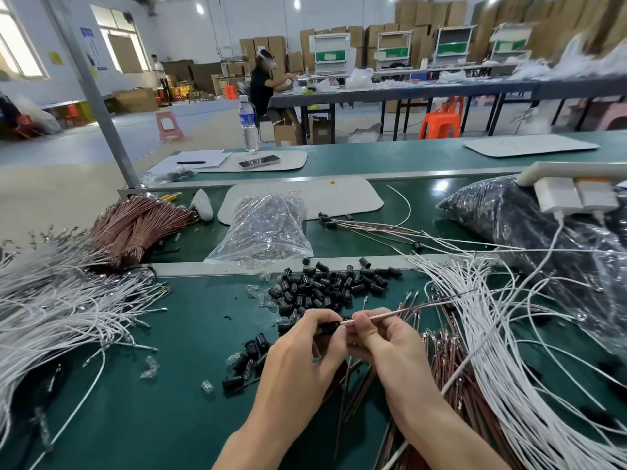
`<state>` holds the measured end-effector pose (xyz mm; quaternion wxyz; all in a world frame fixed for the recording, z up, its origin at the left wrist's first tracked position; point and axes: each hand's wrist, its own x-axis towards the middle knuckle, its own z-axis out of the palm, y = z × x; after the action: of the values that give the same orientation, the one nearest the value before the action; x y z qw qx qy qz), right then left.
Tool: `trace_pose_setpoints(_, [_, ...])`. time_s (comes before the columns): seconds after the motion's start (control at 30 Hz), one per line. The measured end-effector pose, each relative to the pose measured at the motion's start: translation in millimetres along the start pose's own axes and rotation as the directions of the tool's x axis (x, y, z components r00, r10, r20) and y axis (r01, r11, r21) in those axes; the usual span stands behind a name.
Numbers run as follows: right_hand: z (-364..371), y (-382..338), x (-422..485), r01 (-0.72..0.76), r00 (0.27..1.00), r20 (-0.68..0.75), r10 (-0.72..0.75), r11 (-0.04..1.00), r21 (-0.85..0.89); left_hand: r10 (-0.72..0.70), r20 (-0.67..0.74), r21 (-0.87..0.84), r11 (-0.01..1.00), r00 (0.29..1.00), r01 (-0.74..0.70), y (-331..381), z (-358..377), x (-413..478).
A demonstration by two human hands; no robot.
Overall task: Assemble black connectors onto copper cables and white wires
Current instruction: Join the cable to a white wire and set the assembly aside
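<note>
Two hands meet above the near middle of the green bench (169,418): the left hand (305,347) pinches a black connector (328,328), the right hand (380,337) pinches a copper cable (407,312) whose tip meets it, with a pile of loose connectors (322,286) just beyond and white wires (509,368) to the right.

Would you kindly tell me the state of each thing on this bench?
left hand: grips black connector
right hand: pinches copper cable, its end at the connector
loose connectors: heaped, no wire in them
copper bundle: tied with bands, lying down
water bottle: upright, capped
phone: lying flat
</note>
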<state>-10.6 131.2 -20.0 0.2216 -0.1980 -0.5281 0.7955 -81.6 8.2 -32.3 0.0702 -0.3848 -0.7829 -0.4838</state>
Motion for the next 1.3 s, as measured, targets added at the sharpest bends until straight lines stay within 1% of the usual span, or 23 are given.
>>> trace_pose_setpoints(0.1, [0.3, -1.2, -1.3, 0.028, 0.999, 0.041, -0.03, 0.999, 0.033, -0.023, -0.008, -0.045, 0.999, 1.0, 0.022, -0.2, 0.2, 0.5])
trace_pose_setpoints(0.17, [1.3, -1.4, -2.4, 0.048, 0.996, 0.068, -0.05, 0.999, 0.023, -0.044, -0.021, -0.057, 0.997, 0.999, 0.042, 0.6, 0.4, 0.3])
trace_pose_setpoints(0.3, [3.6, 0.1, -3.8, 0.063, 0.991, 0.117, -0.06, 0.998, -0.022, -0.13, -0.009, -0.02, 0.991, 0.991, 0.13, -0.3, 0.9, 1.4])
trace_pose_setpoints(0.4, [4.0, 2.3, -4.2, 0.063, 0.986, 0.155, -0.056, 0.997, -0.04, -0.164, -0.002, -0.025, 0.986, 0.986, 0.164, -1.2, 2.0, 1.2])
trace_pose_setpoints(0.57, [1.5, 3.4, -3.1, 0.037, 0.984, 0.179, -0.023, 0.997, -0.074, -0.159, 0.0, -0.013, 0.987, 0.987, 0.159, -2.2, 3.7, -0.3])
trace_pose_setpoints(0.77, [0.1, 2.3, -3.4, 0.02, 0.982, 0.191, -0.006, 0.997, -0.07, -0.16, 0.022, -0.034, 0.986, 0.987, 0.161, -3.7, 5.3, 0.6])
trace_pose_setpoints(0.93, [0.2, -0.4, -3.9, 0.031, 0.981, 0.191, -0.029, 0.999, -0.012, -0.159, -0.004, -0.046, 0.986, 0.987, 0.158, -1.1, 7.1, -0.6])
trace_pose_setpoints(1.0, [0.7, -1.5, -3.4, 0.035, 0.982, 0.184, -0.041, 0.999, 0.033, -0.161, -0.051, 0.008, 0.987, 0.986, 0.162, -0.9, 5.5, -0.9])
trace_pose_setpoints(1.07, [0.8, -1.1, -2.7, 0.031, 0.982, 0.183, -0.043, 0.997, 0.069, -0.156, -0.083, 0.1, 0.981, 0.984, 0.164, -1.0, 4.0, -0.2])
trace_pose_setpoints(1.2, [-0.9, 0.7, -1.5, 0.019, 0.98, 0.198, -0.035, 0.997, 0.08, -0.076, -0.123, 0.274, 0.956, 0.989, 0.108, 2.5, 5.3, 1.4])
trace_pose_setpoints(1.3, [0.0, 1.6, -0.3, 0.002, 0.979, 0.204, -0.018, 0.997, 0.08, -0.072, -0.124, 0.352, 0.929, 0.99, 0.112, 3.1, 5.5, 1.8])
